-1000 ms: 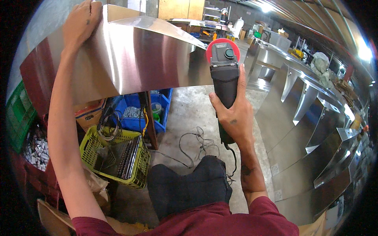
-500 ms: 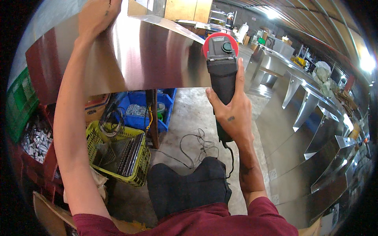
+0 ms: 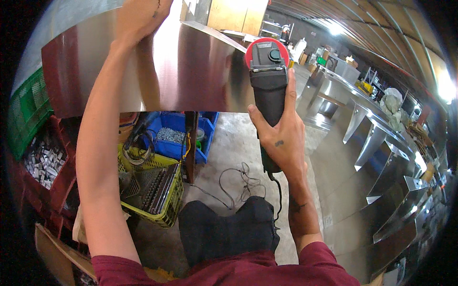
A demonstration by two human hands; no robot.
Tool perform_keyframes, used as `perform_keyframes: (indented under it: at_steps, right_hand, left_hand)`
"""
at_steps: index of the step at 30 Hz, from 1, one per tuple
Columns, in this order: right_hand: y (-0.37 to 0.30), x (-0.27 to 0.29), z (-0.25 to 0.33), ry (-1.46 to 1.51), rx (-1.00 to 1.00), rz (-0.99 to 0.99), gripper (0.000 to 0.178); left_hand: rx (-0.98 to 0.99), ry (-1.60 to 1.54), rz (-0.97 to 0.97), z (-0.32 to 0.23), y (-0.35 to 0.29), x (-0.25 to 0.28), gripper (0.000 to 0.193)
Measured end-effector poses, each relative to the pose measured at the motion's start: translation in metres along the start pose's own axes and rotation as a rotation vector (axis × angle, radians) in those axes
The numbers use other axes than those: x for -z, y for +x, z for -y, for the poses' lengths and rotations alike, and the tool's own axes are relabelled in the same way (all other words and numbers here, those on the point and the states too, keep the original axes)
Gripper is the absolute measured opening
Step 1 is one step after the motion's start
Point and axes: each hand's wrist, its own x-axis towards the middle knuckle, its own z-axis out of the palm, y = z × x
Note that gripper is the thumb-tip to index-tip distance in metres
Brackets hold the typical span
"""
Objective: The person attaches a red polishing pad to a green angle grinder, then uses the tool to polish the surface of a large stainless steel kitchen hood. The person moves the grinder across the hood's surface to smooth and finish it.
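My right hand (image 3: 281,136) is wrapped around the black body of an angle grinder (image 3: 268,102), thumb on one side and fingers on the other. A red disc (image 3: 249,50) shows around the grinder's head, which is at the right end of a shiny metal sheet (image 3: 191,71). Whether the disc touches the sheet, I cannot tell. The sheet lies across a bench in front of me. My left hand (image 3: 143,19) is over its far left part, at the upper edge of the view, with its fingers out of sight. From the grinder's lower end hangs a black cord (image 3: 279,190).
Below the sheet stand a blue bin (image 3: 202,148) of small metal parts and a yellow-green basket (image 3: 164,217). A red crate (image 3: 62,167) of metal pieces is at left, near a green crate (image 3: 31,112). Bent metal panels (image 3: 353,186) fill the right. A loose cable (image 3: 224,190) crosses the floor.
My left hand has shifted to the right over the sheet. The whole view has also turned slightly. My right hand keeps its grip on the grinder, nearly in the same place.
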Motion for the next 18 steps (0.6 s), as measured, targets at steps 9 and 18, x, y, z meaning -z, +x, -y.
perform_keyframes:
  at_steps: [9, 18]
  right_hand:
    - [0.012, -0.01, 0.017, 0.012, -0.017, 0.017, 0.108]
    - [0.025, -0.021, 0.031, 0.02, 0.119, 0.009, 0.106]
  left_hand:
    - [0.089, -0.089, -0.186, -0.012, -0.003, 0.002, 0.043]
    - [0.071, -0.105, -0.168, -0.013, -0.001, 0.004, 0.039]
